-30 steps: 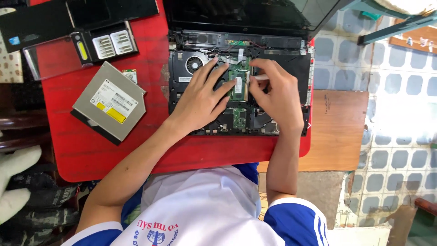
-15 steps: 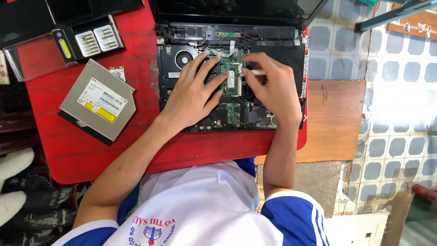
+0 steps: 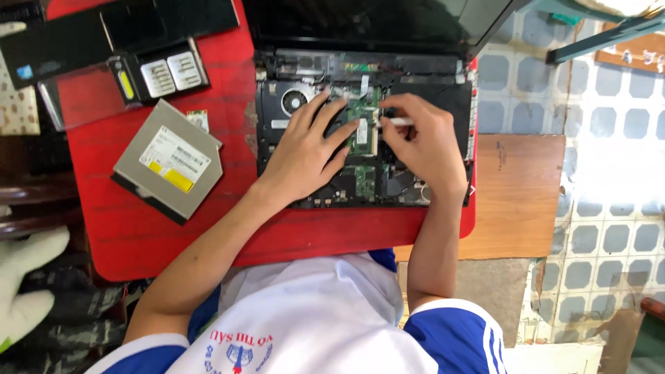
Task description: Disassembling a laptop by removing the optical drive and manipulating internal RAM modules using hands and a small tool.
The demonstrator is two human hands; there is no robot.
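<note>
A green memory module (image 3: 365,131) sits at the centre of an opened laptop (image 3: 360,138), upper middle of the frame, its long axis running up and down the picture. It lies between the two hands. The left hand (image 3: 305,149) rests spread and flat on the board, fingers fanned toward the upper right, the fingertips (image 3: 352,127) touching the module's left edge. The right hand (image 3: 422,142) comes in from the right side, fingers drawn together in a pinch around a thin white tool (image 3: 400,121) that lies crosswise, its tip pointing left at the module's upper right corner. Both hands are about equally close; the left is on the module, the right reaches it only through the tool.

A round fan (image 3: 294,102) shows just to the upper left of the left hand. The laptop lies on a red table (image 3: 138,228). Left of it on the red surface lies a grey optical drive (image 3: 168,161), tilted, and above that, in the upper left of the frame, black cover panels (image 3: 125,28). A wooden board (image 3: 519,194) juts out at right over a tiled floor (image 3: 609,138).
</note>
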